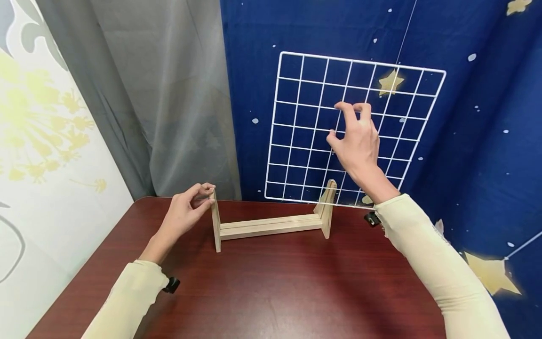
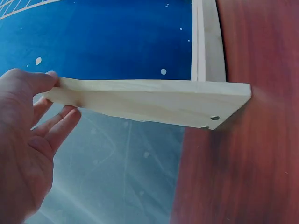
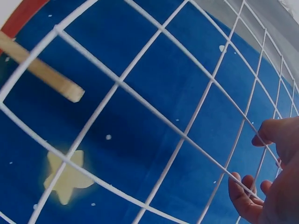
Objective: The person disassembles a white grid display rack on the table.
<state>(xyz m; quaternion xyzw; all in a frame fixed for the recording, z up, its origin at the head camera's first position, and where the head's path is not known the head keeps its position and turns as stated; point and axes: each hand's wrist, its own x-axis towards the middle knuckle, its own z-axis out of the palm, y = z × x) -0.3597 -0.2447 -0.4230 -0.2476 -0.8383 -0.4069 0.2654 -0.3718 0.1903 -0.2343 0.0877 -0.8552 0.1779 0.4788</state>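
Note:
A white wire grid panel (image 1: pixel 273 124) is held up, tilted, above the back of the table. My right hand (image 1: pixel 360 141) grips it near the middle, fingers and thumb hooked around its wires; the right wrist view shows them at the wires (image 3: pixel 119 80) too. Below stands a pale wooden stand (image 1: pixel 271 227), two uprights joined by a grooved crossbar. The top of its left upright (image 2: pixel 149 105) is pinched between thumb and fingers of my left hand (image 1: pixel 186 207). In the head view, the grid's lower edge overlaps the right upright (image 1: pixel 326 207).
The stand rests on a dark red wooden table (image 1: pixel 271 282), near its back edge. Behind hang a grey curtain (image 1: pixel 182 94) and a blue curtain (image 1: pixel 250 37) with stars. A pale patterned panel (image 1: pixel 42 188) lies at the left.

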